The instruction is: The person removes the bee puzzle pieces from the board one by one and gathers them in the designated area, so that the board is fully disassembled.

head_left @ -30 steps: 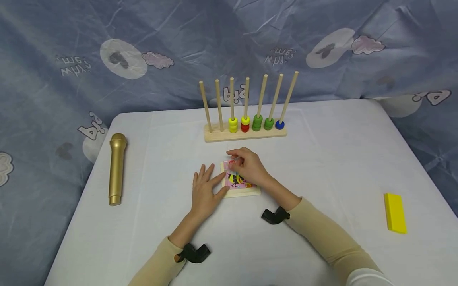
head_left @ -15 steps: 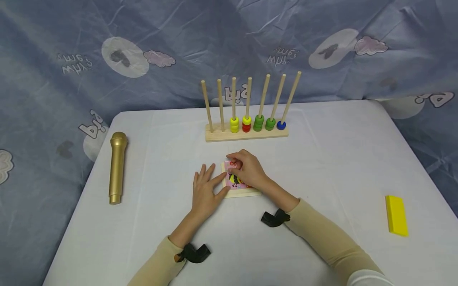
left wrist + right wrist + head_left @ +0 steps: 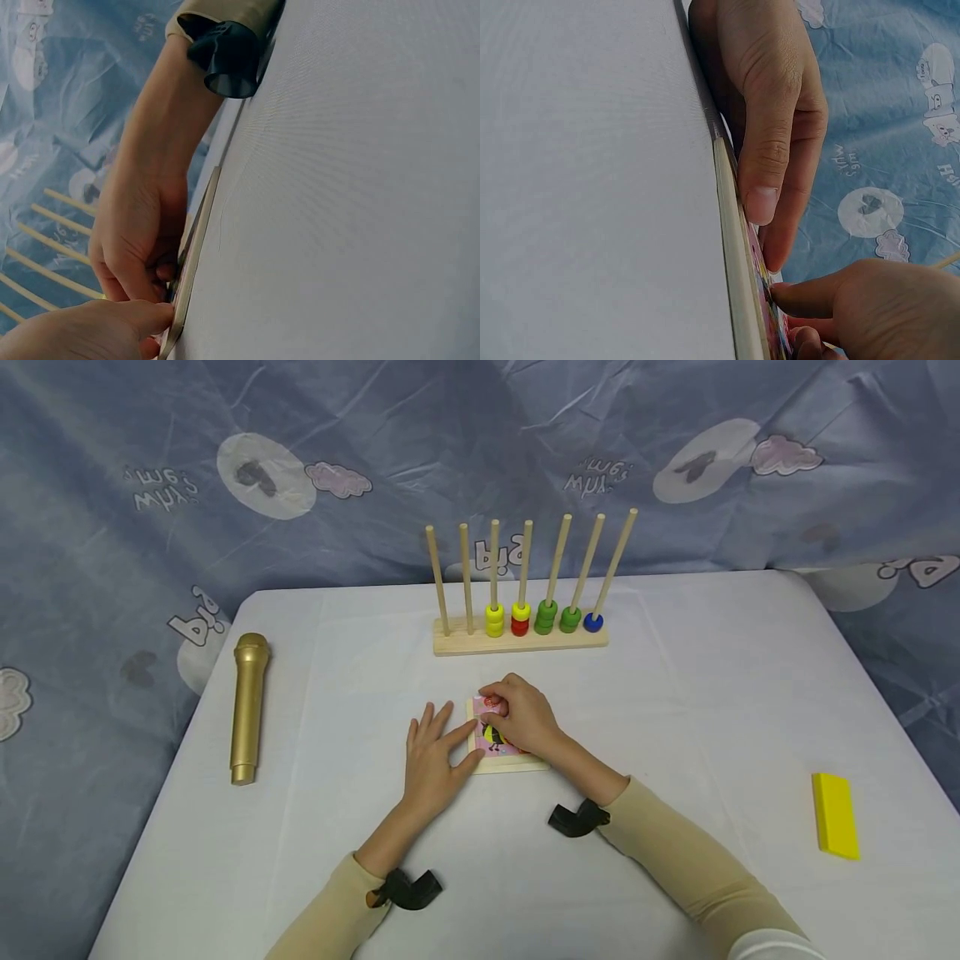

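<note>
A small square jigsaw puzzle with a pink bee picture lies in its pale wooden tray at the table's middle. My left hand touches the tray's left edge with thumb and index finger, its other fingers spread straight. Above the picture's upper part is my right hand, fingers curled, thumb and fingertips pinching at a puzzle piece that lies in the picture. In the right wrist view, the right thumb meets the picture's surface beside the left hand. My right hand covers the picture's right side in the head view.
Behind the puzzle stands a wooden bead rack with tall pegs and coloured beads. A gold microphone lies at the left, a yellow block at the right. White cloth covers the table; a patterned curtain hangs behind.
My right thumb and fingers have settled lower and closer on the picture's upper left, where the picture looked less even before. My left hand stays at the tray's edge. The view has shifted slightly.
</note>
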The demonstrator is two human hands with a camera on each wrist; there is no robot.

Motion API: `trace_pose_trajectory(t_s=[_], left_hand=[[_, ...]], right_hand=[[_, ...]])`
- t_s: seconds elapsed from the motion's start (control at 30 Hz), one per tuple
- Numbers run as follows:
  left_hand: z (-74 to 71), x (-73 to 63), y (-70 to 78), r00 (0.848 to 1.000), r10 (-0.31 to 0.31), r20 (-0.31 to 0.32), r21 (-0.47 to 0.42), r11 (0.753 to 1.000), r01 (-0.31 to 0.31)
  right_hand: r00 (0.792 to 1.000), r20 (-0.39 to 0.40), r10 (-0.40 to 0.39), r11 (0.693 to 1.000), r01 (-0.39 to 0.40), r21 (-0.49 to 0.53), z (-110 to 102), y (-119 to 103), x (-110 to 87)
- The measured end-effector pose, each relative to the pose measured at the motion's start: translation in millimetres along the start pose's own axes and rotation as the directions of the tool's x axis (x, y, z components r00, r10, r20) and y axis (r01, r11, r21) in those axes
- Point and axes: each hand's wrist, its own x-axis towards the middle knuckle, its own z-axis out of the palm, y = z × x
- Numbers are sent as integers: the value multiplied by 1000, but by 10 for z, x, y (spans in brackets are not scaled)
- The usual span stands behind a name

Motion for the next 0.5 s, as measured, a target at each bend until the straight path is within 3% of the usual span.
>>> trace_pose_trajectory(t_s=[0.5], left_hand=[[-2,-1,4,1000,7,-7,-3,1000,-7]], right_hand=[[1000,-10,-6,1000,6,7,18,27,10]])
